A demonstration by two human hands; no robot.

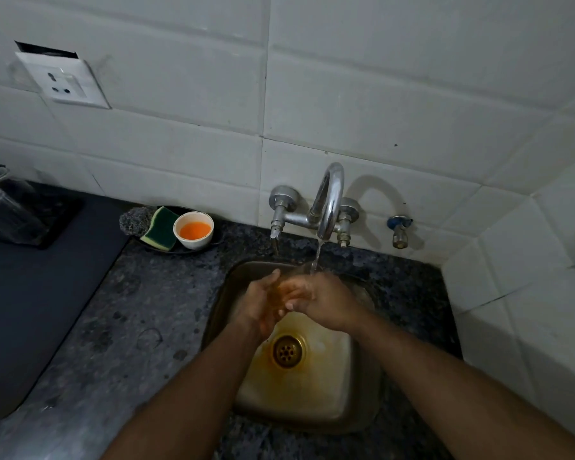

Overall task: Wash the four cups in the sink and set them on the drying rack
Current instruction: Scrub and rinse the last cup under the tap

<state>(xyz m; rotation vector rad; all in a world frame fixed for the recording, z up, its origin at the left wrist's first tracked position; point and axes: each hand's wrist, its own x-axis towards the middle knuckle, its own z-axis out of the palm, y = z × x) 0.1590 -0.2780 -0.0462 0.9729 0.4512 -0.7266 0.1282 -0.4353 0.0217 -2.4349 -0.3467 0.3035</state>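
Note:
Both my hands meet over the steel sink [362, 386], under the stream running from the tap [329, 207]. Between them is what looks like a clear glass cup [287, 292], hard to make out through the water. My left hand [258, 305] cups its left side with the thumb pointing up. My right hand [326, 302] wraps it from the right, fingers curled across the front. Clear glass cups [4, 207] stand on a dark drying rack [58, 227] at the far left; their number is unclear.
A dark plate at the wall holds a green-yellow sponge [161, 229], a steel scrubber [133, 220] and a small white bowl of orange liquid [194, 230]. Speckled granite counter [140, 310] surrounds the sink. A second small tap [399, 229] and a wall socket [65, 83] are on the tiled wall.

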